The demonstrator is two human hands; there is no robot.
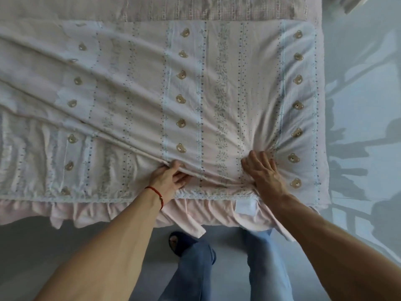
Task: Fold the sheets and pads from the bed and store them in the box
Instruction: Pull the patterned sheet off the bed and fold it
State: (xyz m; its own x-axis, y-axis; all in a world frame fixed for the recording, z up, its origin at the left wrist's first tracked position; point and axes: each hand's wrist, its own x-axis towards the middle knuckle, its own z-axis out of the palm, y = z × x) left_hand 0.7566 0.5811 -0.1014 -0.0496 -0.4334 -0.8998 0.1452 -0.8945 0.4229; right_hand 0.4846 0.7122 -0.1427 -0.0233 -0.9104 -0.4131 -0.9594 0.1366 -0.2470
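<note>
A pale pink sheet [195,88] printed with small bear faces and dotted stripes lies spread over the bed, creased in long diagonal folds towards the near edge. My left hand [169,177] pinches a ridge of this sheet near the bed's front edge, thumb on top and fingers curled under the fold. My right hand [261,170] grips a bunch of the same sheet a little to the right, and wrinkles radiate out from its fingers. No box is in view.
Under the sheet a pink frilled bed skirt [91,211] hangs over the near edge. A textured pink blanket [195,7] lies across the far end. Grey floor [358,105] runs along the right side and in front, where my legs and a dark slipper [176,242] stand.
</note>
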